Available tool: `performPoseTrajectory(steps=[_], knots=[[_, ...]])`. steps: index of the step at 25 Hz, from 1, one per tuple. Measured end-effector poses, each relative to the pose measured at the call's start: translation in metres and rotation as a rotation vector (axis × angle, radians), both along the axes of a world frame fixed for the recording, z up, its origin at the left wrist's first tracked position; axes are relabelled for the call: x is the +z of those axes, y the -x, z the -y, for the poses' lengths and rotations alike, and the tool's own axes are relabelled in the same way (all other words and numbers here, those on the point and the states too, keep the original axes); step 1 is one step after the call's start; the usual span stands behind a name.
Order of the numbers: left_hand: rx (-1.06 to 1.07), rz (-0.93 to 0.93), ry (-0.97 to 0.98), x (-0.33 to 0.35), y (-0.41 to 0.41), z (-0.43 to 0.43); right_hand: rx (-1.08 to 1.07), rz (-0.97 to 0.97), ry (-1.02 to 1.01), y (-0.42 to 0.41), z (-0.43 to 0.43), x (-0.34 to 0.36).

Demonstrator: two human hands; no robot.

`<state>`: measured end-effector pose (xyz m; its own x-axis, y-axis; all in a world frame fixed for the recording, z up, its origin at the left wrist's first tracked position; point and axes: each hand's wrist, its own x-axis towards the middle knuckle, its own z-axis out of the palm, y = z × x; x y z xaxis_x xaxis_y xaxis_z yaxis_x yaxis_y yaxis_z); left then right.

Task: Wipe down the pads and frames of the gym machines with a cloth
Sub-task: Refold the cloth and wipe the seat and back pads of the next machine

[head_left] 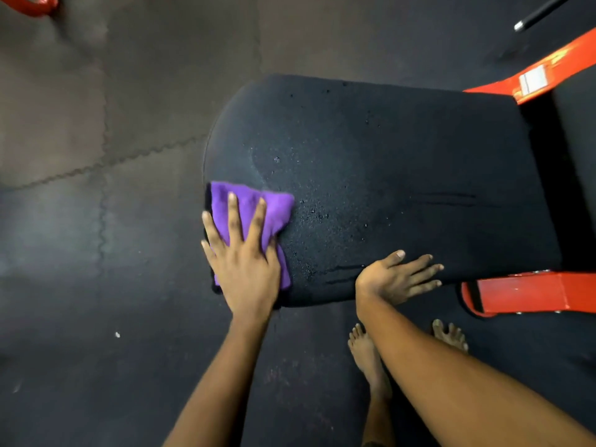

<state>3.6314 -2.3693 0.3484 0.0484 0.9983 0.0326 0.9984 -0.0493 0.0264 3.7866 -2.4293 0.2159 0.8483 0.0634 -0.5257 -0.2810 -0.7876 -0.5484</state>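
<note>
A wide black seat pad (387,175) fills the middle of the view, dotted with small water droplets. At its near left corner lies a folded purple cloth (277,208). My left hand (245,253) presses flat on the cloth with straight, spread fingers. My right hand (396,279) rests flat on the pad's near edge, fingers straight and pointing right, holding nothing. The pad sits on a red metal frame (532,291), seen at the near right and at the far right.
Dark interlocking rubber floor mats (96,221) lie all around the machine. My bare feet (367,356) stand on the floor just below the pad. A black bar with a silver tip (535,14) is at the top right, and another red frame part (35,3) at the top left.
</note>
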Motion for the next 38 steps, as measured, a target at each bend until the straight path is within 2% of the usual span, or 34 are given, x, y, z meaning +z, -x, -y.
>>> performPoseTrajectory(steps=[3, 7, 10, 12, 16, 19, 22, 25, 27, 31, 33, 35, 38], knots=[[-0.105, -0.027, 0.059, -0.002, 0.015, 0.012, 0.003, -0.017, -0.005, 0.000, 0.002, -0.002], [-0.307, -0.133, 0.135, 0.013, 0.031, -0.069, -0.020, -0.018, -0.063, -0.001, 0.006, -0.001], [-0.454, -0.168, 0.203, 0.025, 0.027, -0.140, -0.159, -0.027, -0.184, 0.012, 0.008, 0.003], [-0.459, -0.157, 0.155, 0.025, 0.026, -0.152, -0.233, -0.033, -0.262, 0.035, 0.007, 0.014], [-0.554, -0.058, 0.100, 0.019, 0.051, -0.077, -0.435, -0.059, -0.410, 0.098, -0.003, 0.041], [-0.661, -0.050, 0.141, 0.017, 0.078, -0.011, -0.587, -0.097, -0.585, 0.116, -0.004, 0.044], [-0.728, -0.105, 0.112, 0.015, 0.073, -0.025, -0.651, -0.165, -0.681, 0.117, -0.001, 0.046], [-0.865, -0.213, 0.125, 0.013, 0.044, -0.074, -0.646, -0.139, -0.694, 0.129, -0.004, 0.048], [-0.866, -0.230, 0.156, 0.013, 0.025, -0.094, -0.639, -0.137, -0.728, 0.137, -0.006, 0.049], [-0.935, -0.232, 0.105, 0.011, 0.049, -0.028, -0.716, -0.321, -0.859, 0.132, 0.012, 0.060], [-0.959, -0.200, 0.142, 0.013, 0.069, 0.002, -0.736, -0.423, -0.941, 0.126, 0.026, 0.066], [-0.996, -0.189, 0.166, 0.009, 0.056, -0.015, -0.730, -0.477, -0.978, 0.123, 0.031, 0.070], [-1.064, -0.312, 0.222, 0.005, 0.015, -0.050, -0.732, -0.443, -0.948, 0.127, 0.024, 0.078]])
